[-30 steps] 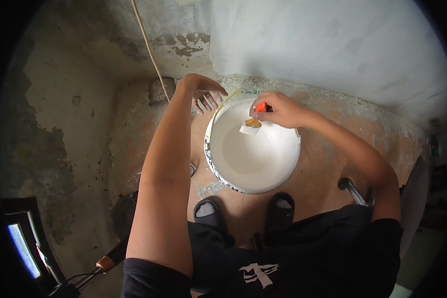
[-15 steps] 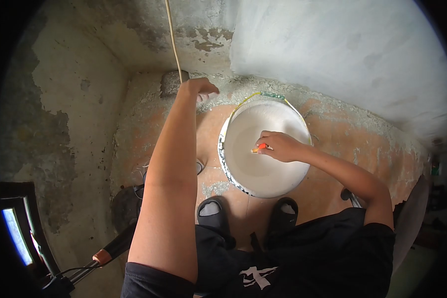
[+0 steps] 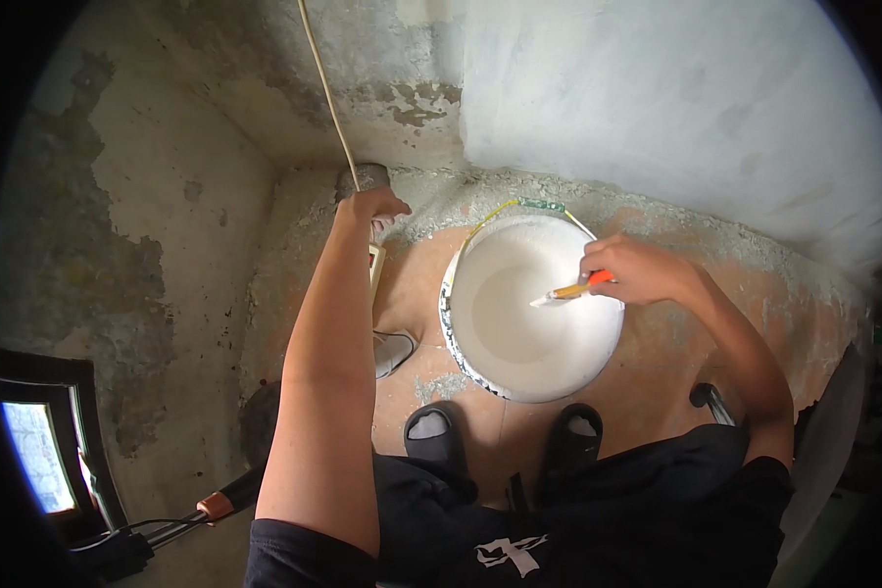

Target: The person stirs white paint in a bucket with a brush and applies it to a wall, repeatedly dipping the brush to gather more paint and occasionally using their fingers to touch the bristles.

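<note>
My right hand (image 3: pixel 625 269) is closed around a paintbrush (image 3: pixel 564 293) with an orange and yellow handle. Its pale, coated tip points left over a large white bucket (image 3: pixel 458 365), which holds off-white, paint-like liquid (image 3: pixel 508 328). The bucket's wire handle, with a green grip (image 3: pixel 542 206), rests against the far rim. My left hand (image 3: pixel 379 208) is held out left of the bucket, fingers loosely bent and apart, nothing visible in them. A thin cream cable (image 3: pixel 328 98) runs down behind it toward a power strip (image 3: pixel 375 267), partly hidden by my forearm.
Peeling bare wall (image 3: pixel 206 196) stands at the left; a whitish coated wall (image 3: pixel 676 88) rises at the back right. Orange floor tiles (image 3: pixel 657 363) carry pale splatter. A light sandal (image 3: pixel 394 353), my dark slides (image 3: pixel 435 436), a metal-tube object (image 3: pixel 720 404) and a dark window frame (image 3: pixel 54 372) surround me.
My right hand has moved right, from over the bucket's middle to its right rim, with more of the paintbrush showing. The left hand stays extended; the view has shifted slightly.
</note>
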A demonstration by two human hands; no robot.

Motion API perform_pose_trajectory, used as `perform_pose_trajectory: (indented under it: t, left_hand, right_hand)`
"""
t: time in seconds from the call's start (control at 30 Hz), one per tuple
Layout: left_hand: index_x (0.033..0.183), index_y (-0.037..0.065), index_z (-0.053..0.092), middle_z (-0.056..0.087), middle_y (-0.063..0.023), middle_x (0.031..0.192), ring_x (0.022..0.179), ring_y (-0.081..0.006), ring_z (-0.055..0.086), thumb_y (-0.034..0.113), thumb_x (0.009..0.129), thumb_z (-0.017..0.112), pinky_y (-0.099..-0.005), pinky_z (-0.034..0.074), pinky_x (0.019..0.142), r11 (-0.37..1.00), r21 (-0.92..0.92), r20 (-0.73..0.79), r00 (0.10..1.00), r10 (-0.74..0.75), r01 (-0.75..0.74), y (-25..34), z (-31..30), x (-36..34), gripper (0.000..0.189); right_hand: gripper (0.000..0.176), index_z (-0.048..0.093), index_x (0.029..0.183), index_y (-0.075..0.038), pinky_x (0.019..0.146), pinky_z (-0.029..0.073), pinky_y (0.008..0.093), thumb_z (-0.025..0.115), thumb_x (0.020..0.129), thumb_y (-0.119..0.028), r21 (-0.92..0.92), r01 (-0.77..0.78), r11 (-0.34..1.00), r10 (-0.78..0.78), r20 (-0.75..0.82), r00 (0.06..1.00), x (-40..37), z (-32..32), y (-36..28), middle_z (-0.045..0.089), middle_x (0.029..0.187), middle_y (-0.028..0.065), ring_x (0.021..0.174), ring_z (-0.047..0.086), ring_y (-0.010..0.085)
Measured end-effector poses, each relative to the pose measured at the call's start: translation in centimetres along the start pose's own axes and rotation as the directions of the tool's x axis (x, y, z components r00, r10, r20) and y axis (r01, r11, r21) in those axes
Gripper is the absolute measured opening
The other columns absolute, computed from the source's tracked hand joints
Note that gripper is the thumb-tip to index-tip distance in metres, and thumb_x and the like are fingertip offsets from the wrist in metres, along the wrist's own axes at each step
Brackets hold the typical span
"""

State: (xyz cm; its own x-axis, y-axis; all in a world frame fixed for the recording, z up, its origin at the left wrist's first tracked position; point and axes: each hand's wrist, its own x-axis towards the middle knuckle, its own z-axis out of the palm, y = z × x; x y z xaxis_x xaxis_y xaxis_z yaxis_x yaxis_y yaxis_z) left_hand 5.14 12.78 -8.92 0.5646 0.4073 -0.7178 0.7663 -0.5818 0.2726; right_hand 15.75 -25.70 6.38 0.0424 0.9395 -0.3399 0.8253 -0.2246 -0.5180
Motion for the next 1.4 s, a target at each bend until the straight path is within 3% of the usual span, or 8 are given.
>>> perform_pose_trajectory:
  t: [0.4,0.47,0.77,0.9,1.0,1.07,1.2,1.4]
  left_hand:
    - [0.112,0.006,0.059,0.062,-0.0089,0.105,0.078,-0.0221,0.063,0.044,0.077,0.066,-0.0375,0.054,0.071,0.973,-0.197,0.215,0.974,-0.075,0.119,2.6,-0.3,-4.2,0.052]
    - [0.116,0.010,0.056,0.061,-0.0087,0.105,0.079,-0.0219,0.063,0.043,0.079,0.064,-0.0383,0.055,0.071,0.981,-0.150,0.245,0.966,-0.081,0.120,3.2,-0.3,-4.8,0.050]
    - [0.115,0.005,0.057,0.063,-0.0093,0.104,0.079,-0.0202,0.062,0.047,0.076,0.064,-0.0392,0.052,0.073,0.997,-0.061,0.156,0.987,-0.026,0.035,3.0,-0.5,-3.3,0.058]
    - [0.106,0.005,0.064,0.063,-0.0100,0.099,0.078,-0.0193,0.060,0.049,0.074,0.065,-0.0365,0.051,0.073,0.997,-0.076,0.072,0.997,0.023,-0.017,2.5,-0.6,-2.7,0.055]
    - [0.124,0.011,0.053,0.056,-0.0037,0.124,0.099,-0.0183,0.059,0.047,0.083,0.056,-0.0362,0.053,0.080,0.997,-0.014,0.170,0.983,-0.076,0.080,2.8,-0.8,-2.0,0.055]
    - [0.124,0.009,0.052,0.056,-0.0035,0.124,0.100,-0.0184,0.059,0.048,0.083,0.055,-0.0364,0.053,0.080,0.997,-0.008,0.186,0.980,-0.070,0.072,2.6,-0.9,-1.8,0.056]
    - [0.128,0.011,0.049,0.055,-0.0043,0.127,0.104,-0.0190,0.058,0.047,0.084,0.054,-0.0371,0.052,0.082,0.997,0.025,0.190,0.978,-0.082,0.079,3.2,-1.1,-2.9,0.057]
    - [0.121,0.008,0.057,0.060,-0.0072,0.119,0.099,-0.0245,0.061,0.049,0.078,0.059,-0.0417,0.048,0.088,1.000,0.007,0.104,0.995,0.007,-0.008,2.3,-1.0,-3.1,0.059]
  right_hand:
    - [0.010,0.063,0.078,0.005,0.074,0.050,0.0434,0.055,0.072,0.007,-0.450,-0.289,0.845,0.268,-0.111,0.957,-3.0,2.1,0.5,0.062,0.089,0.0216,0.088,0.063,0.0358]
    - [0.012,0.063,0.081,0.005,0.074,0.050,0.0430,0.053,0.074,0.006,-0.401,-0.424,0.812,0.452,-0.028,0.891,-2.9,1.8,0.2,0.063,0.085,0.0221,0.089,0.063,0.0364]
    - [0.016,0.051,0.089,0.000,0.067,0.043,0.0467,0.059,0.081,-0.010,-0.171,-0.331,0.928,0.344,0.051,0.938,-4.1,-2.3,0.7,0.061,0.081,0.0200,0.081,0.059,0.0384]
    - [0.020,0.052,0.089,-0.001,0.067,0.043,0.0462,0.063,0.082,-0.017,-0.323,-0.380,0.867,0.414,0.041,0.910,-4.2,-0.7,3.3,0.061,0.081,0.0184,0.082,0.058,0.0381]
    - [0.020,0.053,0.086,-0.002,0.066,0.043,0.0433,0.063,0.081,-0.018,-0.264,-0.397,0.879,0.426,0.059,0.903,-4.0,-1.3,3.7,0.061,0.080,0.0165,0.078,0.059,0.0359]
    - [0.024,0.055,0.085,-0.003,0.063,0.042,0.0399,0.067,0.080,-0.023,-0.037,-0.389,0.921,0.391,0.112,0.914,-3.8,-1.7,3.7,0.062,0.078,0.0130,0.073,0.059,0.0302]
    - [0.025,0.056,0.082,-0.002,0.061,0.041,0.0371,0.068,0.079,-0.023,-0.126,-0.357,0.925,0.367,0.060,0.928,-4.0,-0.7,6.0,0.060,0.075,0.0116,0.069,0.057,0.0261]
    - [0.023,0.057,0.080,-0.003,0.061,0.040,0.0353,0.070,0.077,-0.022,0.080,-0.284,0.956,0.275,0.100,0.956,-3.9,-0.9,7.3,0.060,0.076,0.0089,0.070,0.055,0.0226]
